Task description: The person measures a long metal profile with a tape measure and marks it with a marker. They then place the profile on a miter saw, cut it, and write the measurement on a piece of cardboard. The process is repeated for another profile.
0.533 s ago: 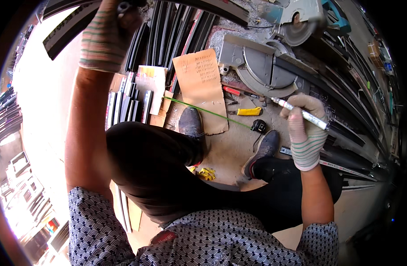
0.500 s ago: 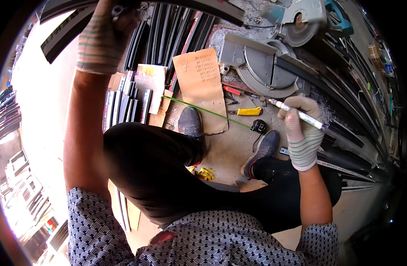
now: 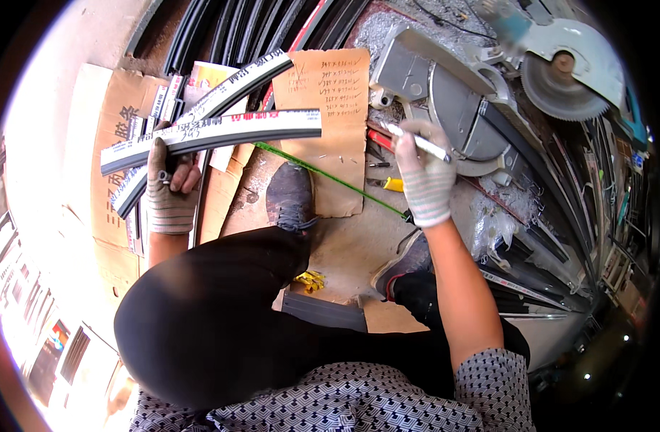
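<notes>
My left hand (image 3: 170, 183), in a striped knit glove with bare fingertips, is closed on two cut lengths of black profile strip with white printed film. The nearer strip (image 3: 272, 124) crosses over the farther strip (image 3: 254, 74) at an angle. Handwritten marks show on both. My right hand (image 3: 426, 169), gloved alike, holds a white marker pen (image 3: 434, 149) between thumb and fingers, by the edge of the mitre saw base. Between the hands lies a brown cardboard sheet (image 3: 337, 169) with handwritten lines, partly covered by the strips.
A mitre saw (image 3: 564, 83) with an exposed blade stands at the far right. A green tape measure blade (image 3: 323, 170) stretches across the cardboard. A yellow-handled knife (image 3: 393, 184) and a red tool (image 3: 380, 140) lie near my right hand. Long black profiles (image 3: 236, 32) lie at the back.
My left hand has come down and nearer with the strips, now over the stack beside the cardboard. My right hand has shifted left with the marker. The view has turned somewhat.
</notes>
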